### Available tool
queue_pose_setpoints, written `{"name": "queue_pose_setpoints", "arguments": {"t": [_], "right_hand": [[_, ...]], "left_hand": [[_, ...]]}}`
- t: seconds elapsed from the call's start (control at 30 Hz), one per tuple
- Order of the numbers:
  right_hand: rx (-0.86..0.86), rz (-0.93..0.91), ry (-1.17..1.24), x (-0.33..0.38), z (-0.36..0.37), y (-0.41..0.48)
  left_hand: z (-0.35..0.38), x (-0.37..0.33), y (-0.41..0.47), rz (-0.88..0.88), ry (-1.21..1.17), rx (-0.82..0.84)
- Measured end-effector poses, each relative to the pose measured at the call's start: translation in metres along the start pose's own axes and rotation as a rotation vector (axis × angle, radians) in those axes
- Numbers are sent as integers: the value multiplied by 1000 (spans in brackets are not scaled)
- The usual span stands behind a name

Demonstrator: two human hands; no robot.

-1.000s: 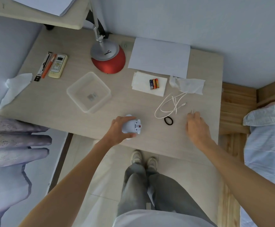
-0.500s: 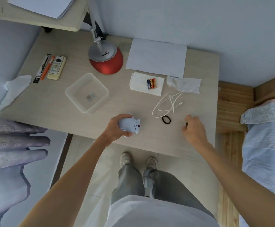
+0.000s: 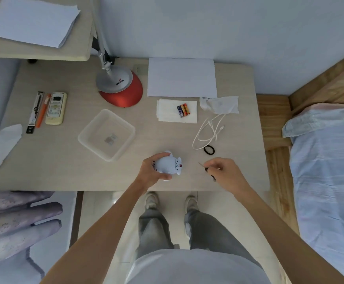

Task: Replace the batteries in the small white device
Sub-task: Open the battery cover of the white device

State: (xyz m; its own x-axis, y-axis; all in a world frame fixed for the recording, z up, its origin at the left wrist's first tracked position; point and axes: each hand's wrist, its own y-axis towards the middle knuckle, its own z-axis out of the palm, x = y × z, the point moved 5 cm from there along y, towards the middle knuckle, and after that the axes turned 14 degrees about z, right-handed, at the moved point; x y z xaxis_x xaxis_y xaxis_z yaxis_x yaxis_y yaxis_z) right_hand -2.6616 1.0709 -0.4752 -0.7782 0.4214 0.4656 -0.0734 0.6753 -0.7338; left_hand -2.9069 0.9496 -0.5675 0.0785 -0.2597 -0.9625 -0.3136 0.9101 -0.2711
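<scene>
My left hand (image 3: 150, 171) grips the small white device (image 3: 168, 165), a rounded toy-like body with red marks, low over the front of the desk (image 3: 64, 165). To its right, my right hand (image 3: 226, 173) pinches a small screwdriver (image 3: 206, 168) with a thin metal tip and a dark handle; the tip points left toward the device, a short gap away. Three batteries (image 3: 183, 110), blue, orange and red, lie side by side on a folded white tissue (image 3: 167, 111) farther back.
A clear plastic tray (image 3: 89, 138) stands left of the device. A white cable (image 3: 208, 130) and a black hair tie (image 3: 209, 150) lie behind my right hand. At the back are a red-based lamp (image 3: 119, 87), a paper sheet (image 3: 181, 77), a crumpled tissue (image 3: 220, 104) and a remote control (image 3: 55, 108).
My right hand has picked the small screwdriver up off the desk and moved left toward the device. My left hand kept hold of the device and turned it slightly.
</scene>
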Motion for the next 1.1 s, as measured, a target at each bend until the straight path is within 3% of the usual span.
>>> {"name": "queue_pose_setpoints", "arguments": {"t": [0.2,0.33,0.67,0.97,1.1], "right_hand": [[-225,-280,-215,29,20,-35],[-282,-381,-376,45,45,-40],[-362,-370,-528,60,64,-22],[-331,-355,-625,63,71,-14],[-298,-343,-798,65,78,-15]], "left_hand": [[-1,7,4,9,-18,31],[0,12,7,-9,-63,39],[0,19,9,-9,-57,59],[3,22,10,3,-49,53],[4,22,10,14,-53,51]]}}
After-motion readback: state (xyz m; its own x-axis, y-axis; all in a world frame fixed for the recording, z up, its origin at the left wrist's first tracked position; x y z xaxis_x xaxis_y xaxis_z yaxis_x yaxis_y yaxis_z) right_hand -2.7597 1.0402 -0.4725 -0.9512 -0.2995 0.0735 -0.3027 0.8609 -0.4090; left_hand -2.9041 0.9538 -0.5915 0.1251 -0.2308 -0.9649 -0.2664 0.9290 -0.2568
